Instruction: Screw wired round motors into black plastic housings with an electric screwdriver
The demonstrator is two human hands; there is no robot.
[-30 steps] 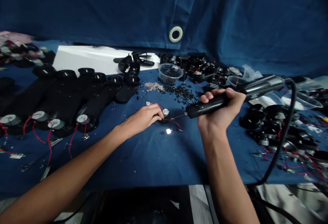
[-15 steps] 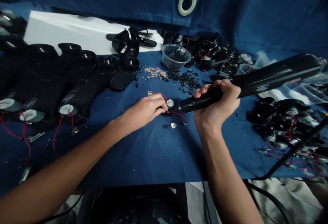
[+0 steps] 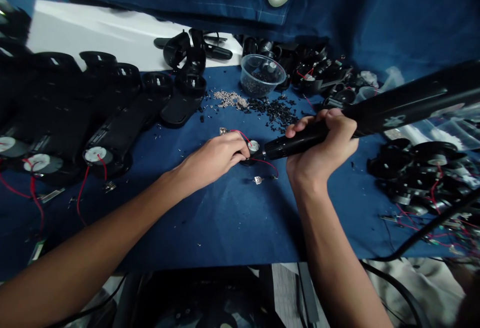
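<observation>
My right hand (image 3: 324,140) is wrapped round a black electric screwdriver (image 3: 390,113), held nearly level with its bit pointing left. The bit's tip reaches a small round motor part (image 3: 253,146) with a white end and red wires, which lies on the blue cloth. My left hand (image 3: 221,155) closes its fingers at the left edge of this part; they hide most of its black base. A red wire (image 3: 266,161) curves right from it, near a small metal terminal (image 3: 258,180). Another metal terminal (image 3: 223,131) sits just beyond my left fingers.
Black housings (image 3: 123,103) with motors crowd the left. Behind my hands lie silver screws (image 3: 230,100), black screws (image 3: 275,110) and a clear plastic bowl (image 3: 262,75) of dark screws. More black motor assemblies (image 3: 420,168) pile up at right, near a black cable (image 3: 431,225).
The whole view has shifted slightly. Both hands keep their places at the motor part, with the screwdriver's bit still at it.
</observation>
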